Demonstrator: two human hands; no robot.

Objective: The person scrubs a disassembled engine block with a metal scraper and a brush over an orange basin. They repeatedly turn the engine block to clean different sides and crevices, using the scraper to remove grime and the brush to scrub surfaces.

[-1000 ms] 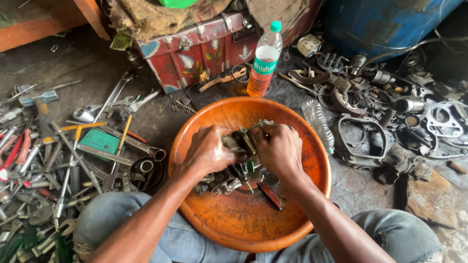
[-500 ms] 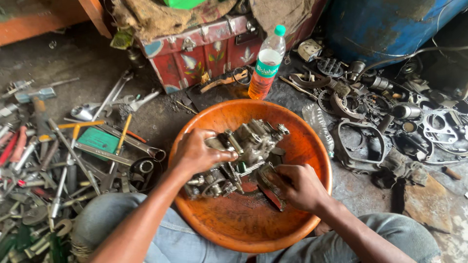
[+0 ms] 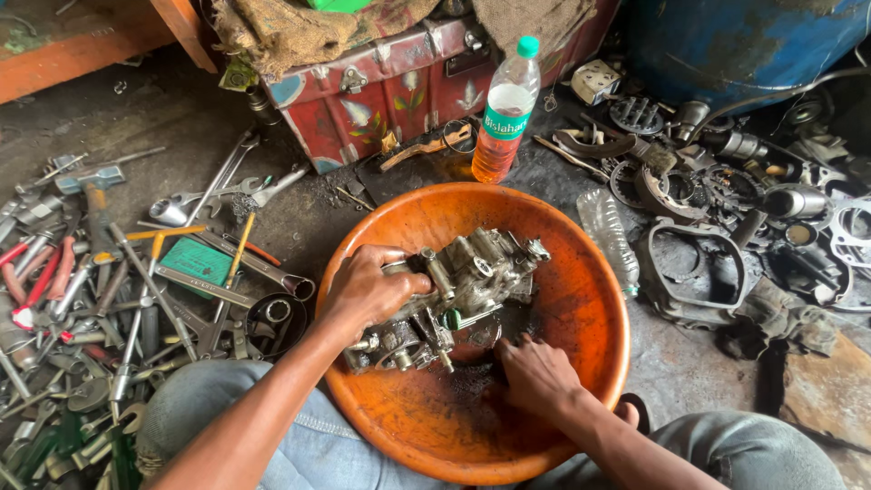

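Left hand point(image 3: 367, 290): closed over the near-left end of the greasy metal assembly point(image 3: 454, 290), fingers wrapped on top, thumb side toward the wearer; holding it steady.
Right hand point(image 3: 535, 374): palm down on the basin floor just below the assembly, fingers curled at its lower edge; whether it pinches a small part is hidden by the knuckles, so I cannot tell (possibly only feeling in the sludge).
Assembly, location: inside the orange basin point(image 3: 581, 272), left of centre, resting on the bottom among dark oily residue.
Assembly, axis: long axis runs from lower left to upper right; the end with the stubby cylinders and fittings points up-right toward the far rim, the end with levers and brackets lies low-left under the left hand.
Technique, judged: the left grip wants to stay low and firm so the body does not roll; the right should work close beneath, keeping loose bits within the basin.
Around: plastic bottle of orange liquid point(image 3: 504, 111) just beyond the rim; spanners and pliers point(image 3: 109, 281) heaped at left; engine casings and gaskets point(image 3: 726, 227) at right; painted red metal box point(image 3: 390, 86) behind.
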